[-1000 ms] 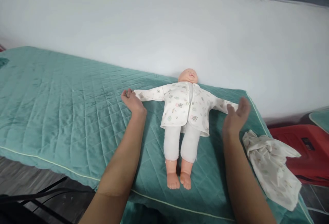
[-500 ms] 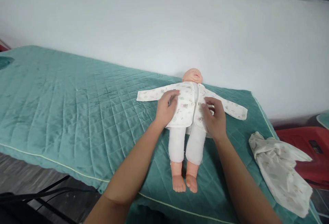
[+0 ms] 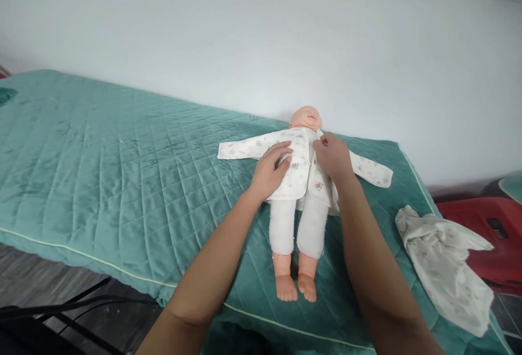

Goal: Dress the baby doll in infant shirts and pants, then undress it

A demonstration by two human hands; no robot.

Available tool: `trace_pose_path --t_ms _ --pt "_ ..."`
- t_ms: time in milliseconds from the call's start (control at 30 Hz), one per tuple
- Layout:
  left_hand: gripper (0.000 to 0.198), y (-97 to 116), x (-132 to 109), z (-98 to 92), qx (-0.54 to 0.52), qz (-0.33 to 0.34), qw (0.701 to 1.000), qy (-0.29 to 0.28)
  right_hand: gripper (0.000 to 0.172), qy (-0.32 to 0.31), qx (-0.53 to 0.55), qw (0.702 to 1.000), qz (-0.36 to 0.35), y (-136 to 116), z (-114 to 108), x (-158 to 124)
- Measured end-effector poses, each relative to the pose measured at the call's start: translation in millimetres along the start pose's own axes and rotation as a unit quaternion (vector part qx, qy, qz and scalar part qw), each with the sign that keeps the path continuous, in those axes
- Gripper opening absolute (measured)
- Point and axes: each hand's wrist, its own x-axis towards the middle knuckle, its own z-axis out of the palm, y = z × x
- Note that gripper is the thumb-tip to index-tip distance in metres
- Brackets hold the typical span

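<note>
A baby doll lies on its back on the green quilted mattress, head toward the wall. It wears a white printed jacket with sleeves spread out, and its white cloth legs end in bare feet. My left hand rests flat on the jacket's left front panel, fingers stretched toward the middle. My right hand is up at the jacket's collar by the doll's neck, fingers pinched on the edge of the right panel.
A crumpled white printed garment lies on the mattress's right end. A red plastic object stands beyond that end. A white wall runs behind the mattress. Dark floor and black cables show at the lower left.
Both hands came in from the sleeve ends to the doll's chest. Since half a second ago my right hand rose from the lower chest to the collar.
</note>
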Motion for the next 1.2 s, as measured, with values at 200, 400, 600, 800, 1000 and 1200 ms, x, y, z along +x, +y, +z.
trace_pose_path --t_ms 200,400,600,800,1000,1200 --pt "0.019 1 0 -0.4 0.002 0.002 1.0 0.002 0.017 -0.003 -0.008 0.998 -0.064 -10 4 -13" --pt "0.019 3 0 -1.6 0.009 -0.001 1.0 -0.007 0.008 0.071 0.073 0.985 -0.141 7 14 -19" --pt "0.018 5 0 -1.7 0.015 -0.004 1.0 -0.009 0.047 0.001 0.147 0.983 -0.109 20 18 -30" --pt "0.018 6 -1 -2.1 0.024 0.009 1.0 -0.011 0.064 -0.055 0.177 0.977 -0.101 26 19 -27" --pt "0.036 21 -8 4.2 0.124 0.082 0.984 -0.1 0.078 -0.097 0.227 0.963 -0.106 31 16 -12" --pt "0.083 25 -17 -1.0 0.191 0.112 0.955 -0.197 0.07 -0.066 0.204 0.967 -0.136 30 16 -27"
